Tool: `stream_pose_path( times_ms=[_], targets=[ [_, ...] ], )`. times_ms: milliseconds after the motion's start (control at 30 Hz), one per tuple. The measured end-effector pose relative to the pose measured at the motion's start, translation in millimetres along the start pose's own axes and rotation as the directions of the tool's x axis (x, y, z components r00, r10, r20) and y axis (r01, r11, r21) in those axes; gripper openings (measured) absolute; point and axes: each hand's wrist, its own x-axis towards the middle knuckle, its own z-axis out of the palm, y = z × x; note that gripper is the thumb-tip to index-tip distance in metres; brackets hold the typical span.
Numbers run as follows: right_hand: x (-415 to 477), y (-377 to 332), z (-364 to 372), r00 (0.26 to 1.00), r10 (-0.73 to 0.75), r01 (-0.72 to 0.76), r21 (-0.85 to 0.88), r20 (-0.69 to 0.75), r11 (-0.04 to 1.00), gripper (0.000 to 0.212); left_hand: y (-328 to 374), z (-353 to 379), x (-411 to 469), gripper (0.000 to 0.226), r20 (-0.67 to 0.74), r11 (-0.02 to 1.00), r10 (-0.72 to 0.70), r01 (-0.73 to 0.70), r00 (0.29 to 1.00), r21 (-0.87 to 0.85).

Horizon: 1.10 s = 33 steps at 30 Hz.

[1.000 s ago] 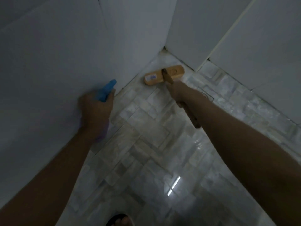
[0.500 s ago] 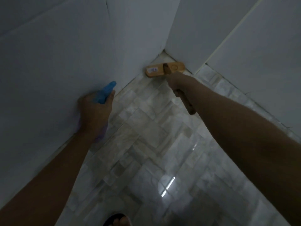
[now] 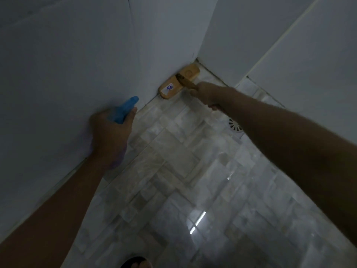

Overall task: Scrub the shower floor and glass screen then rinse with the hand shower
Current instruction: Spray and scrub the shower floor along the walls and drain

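Observation:
A wooden scrub brush (image 3: 178,82) with a white sticker on its back lies on the pale tiled shower floor (image 3: 173,171), pushed into the far corner against the left wall. My right hand (image 3: 208,94) is closed around the brush's wooden handle just behind the head. My left hand (image 3: 111,136) grips a spray bottle with a blue nozzle (image 3: 125,110) beside the left wall, low over the floor's edge; the bottle's purple body is mostly hidden under my hand.
Plain white walls (image 3: 67,74) close in on the left and back, with a tiled wall (image 3: 309,55) on the right. A round floor drain (image 3: 234,126) shows beside my right forearm. My foot in a dark sandal (image 3: 136,264) is at the bottom edge.
The brush has slid from the open floor into the far corner against the left wall, my right arm reaching further. My left hand with the spray bottle has hardly shifted.

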Motion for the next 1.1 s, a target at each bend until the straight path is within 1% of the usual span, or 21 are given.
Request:
stream_pose_path(
  times_ms=[100, 200, 267, 333, 400, 467, 567, 633, 700, 767, 867, 967, 1033, 1100],
  targets=[
    [-5.4, 19.6, -6.4, 0.997, -0.033, 0.038, -0.068, 0.063, 0.997, 0.039, -3.0, -0.8, 0.5, 0.036, 0.001, 1.0, 0.026, -0.026, 1.0, -0.009],
    [-48.5, 62.7, 0.2, 0.993, -0.048, 0.066, -0.177, 0.107, 0.982, 0.033, -5.1, -2.4, 0.6, 0.025, 0.02, 0.998, 0.061, -0.062, 0.998, 0.014],
    [-71.8, 81.8, -1.1, 0.988, -0.009, 0.043, -0.218, 0.152, 0.975, 0.031, -5.7, -2.5, 0.9, 0.032, 0.027, 0.998, 0.055, -0.055, 0.998, 0.005],
    [-66.4, 80.1, -8.6, 0.988, -0.007, 0.047, -0.258, 0.153, 0.965, 0.033, -6.7, -0.9, 0.8, 0.039, 0.028, 0.999, 0.047, -0.047, 0.999, 0.006],
    [-38.4, 62.8, -13.4, 0.99, -0.025, 0.058, -0.24, 0.14, 0.969, 0.039, -4.0, -0.8, 0.1, 0.036, 0.026, 1.0, 0.025, -0.026, 0.999, 0.017],
    [-11.5, 29.9, -19.4, 0.992, -0.046, 0.067, -0.185, 0.116, 0.98, 0.038, -1.8, -0.8, -0.1, 0.033, 0.025, 1.0, 0.011, -0.011, 1.0, 0.007],
    [8.3, 1.2, -22.5, 0.992, -0.082, 0.096, -0.145, 0.1, 0.985, 0.04, -0.8, 1.1, 0.5, 0.034, 0.009, 0.999, 0.044, -0.044, 0.999, 0.018],
    [1.6, 15.9, -15.4, 0.99, -0.075, 0.091, -0.131, 0.121, 0.987, 0.039, -0.5, 1.3, -0.1, 0.031, 0.004, 1.0, 0.016, -0.017, 1.0, 0.015],
    [-12.6, 45.8, -8.7, 0.991, -0.032, 0.053, -0.165, 0.128, 0.985, 0.04, 1.0, 0.0, 0.0, 0.027, 0.008, 1.0, -0.011, 0.012, 1.0, -0.023],
    [-31.3, 74.6, -10.4, 0.994, 0.006, 0.016, -0.202, 0.109, 0.979, 0.04, 0.5, -1.8, -1.3, 0.027, 0.019, 0.999, 0.004, -0.003, 1.0, -0.041],
    [-57.1, 93.6, -21.5, 0.99, 0.081, -0.054, -0.225, 0.112, 0.973, 0.038, -4.5, -2.2, 0.0, 0.028, 0.025, 0.999, 0.044, -0.043, 0.999, -0.026],
    [-40.3, 83.4, -30.1, 0.992, 0.088, -0.069, -0.199, 0.088, 0.978, 0.043, -7.2, -0.6, 0.5, 0.038, 0.019, 0.999, 0.035, -0.035, 0.999, -0.02],
    [-9.8, 60.9, -31.5, 0.996, 0.08, -0.074, -0.132, 0.048, 0.989, 0.049, -7.8, -0.5, 0.6, 0.036, 0.009, 1.0, 0.016, -0.016, 1.0, -0.027],
    [13.9, 30.9, -36.5, 0.998, 0.059, -0.058, -0.085, 0.016, 0.995, 0.046, -7.9, 0.0, 1.4, 0.033, 0.017, 0.999, 0.021, -0.021, 1.0, -0.031]
  ],
)
